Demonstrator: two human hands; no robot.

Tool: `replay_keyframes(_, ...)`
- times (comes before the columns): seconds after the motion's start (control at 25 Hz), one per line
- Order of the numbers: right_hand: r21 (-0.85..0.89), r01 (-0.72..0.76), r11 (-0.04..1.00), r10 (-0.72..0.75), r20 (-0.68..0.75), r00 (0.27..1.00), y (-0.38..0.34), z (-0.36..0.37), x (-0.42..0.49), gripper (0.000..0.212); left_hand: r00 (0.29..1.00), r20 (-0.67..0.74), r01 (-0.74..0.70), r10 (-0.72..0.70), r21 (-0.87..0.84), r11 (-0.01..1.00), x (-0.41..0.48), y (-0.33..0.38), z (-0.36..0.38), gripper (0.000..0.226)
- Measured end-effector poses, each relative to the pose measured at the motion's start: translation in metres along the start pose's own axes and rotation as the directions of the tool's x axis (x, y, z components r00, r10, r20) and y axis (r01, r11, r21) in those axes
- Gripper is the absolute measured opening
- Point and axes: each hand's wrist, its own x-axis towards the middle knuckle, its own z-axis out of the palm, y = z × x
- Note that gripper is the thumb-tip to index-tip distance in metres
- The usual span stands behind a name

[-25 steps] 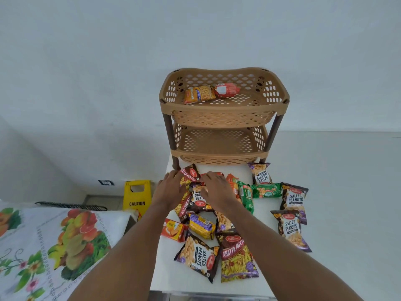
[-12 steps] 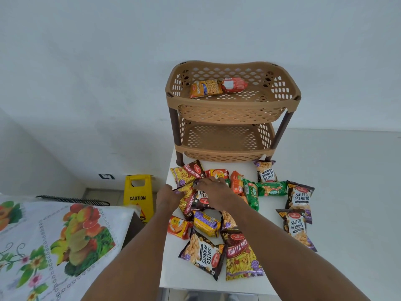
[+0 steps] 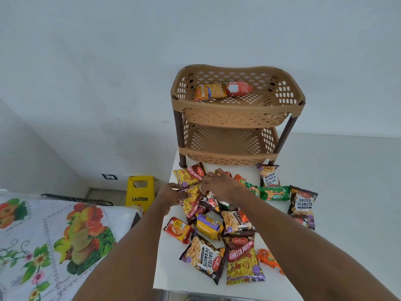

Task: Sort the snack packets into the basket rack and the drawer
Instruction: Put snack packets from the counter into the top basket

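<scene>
Hands meet over the packet pile. The left hand (image 3: 171, 193) pinches a Khatta Meetha packet (image 3: 191, 203) by its edge, likely to lift it toward the basket rack (image 3: 237, 115). The right hand (image 3: 219, 184) lies on the packets, fingers curled; its grip is hidden. No drawer shows.

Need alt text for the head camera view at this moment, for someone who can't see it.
Both hands, left hand and right hand, reach into a pile of snack packets on a white table. Behind stands a tan two-tier basket rack: two packets on top, lower tier empty.
</scene>
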Motion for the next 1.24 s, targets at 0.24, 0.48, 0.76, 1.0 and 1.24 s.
replay_keyframes(0.24,0.085,0.016,0.996,-0.007,-0.105,0.994,0.024,-0.008,-0.017,0.015,0.996,0.093,-0.015,-0.005,0.210,0.978,0.006,0.022,0.005,0.042)
replay_keyframes(0.48,0.118,-0.015,0.993,0.016,-0.010,1.000,0.017,0.004,-0.020,0.067,0.987,0.130,-0.130,0.092,0.329,0.935,0.004,0.050,-0.005,0.038)
replay_keyframes(0.76,-0.102,0.003,0.995,-0.009,-0.059,0.998,0.010,0.014,-0.016,0.048,0.951,0.252,-0.270,0.180,0.390,0.880,0.000,0.094,-0.043,0.037)
replay_keyframes(1.0,0.078,0.011,0.997,-0.005,-0.066,0.998,0.020,-0.003,-0.017,0.041,0.869,0.442,-0.344,0.222,0.218,0.913,-0.028,0.163,-0.059,0.041)
replay_keyframes(1.24,0.605,-0.080,0.793,0.211,-0.149,0.966,0.030,-0.031,-0.031,0.049,0.689,0.633,-0.508,0.353,0.073,0.859,-0.066,0.276,-0.033,0.056)
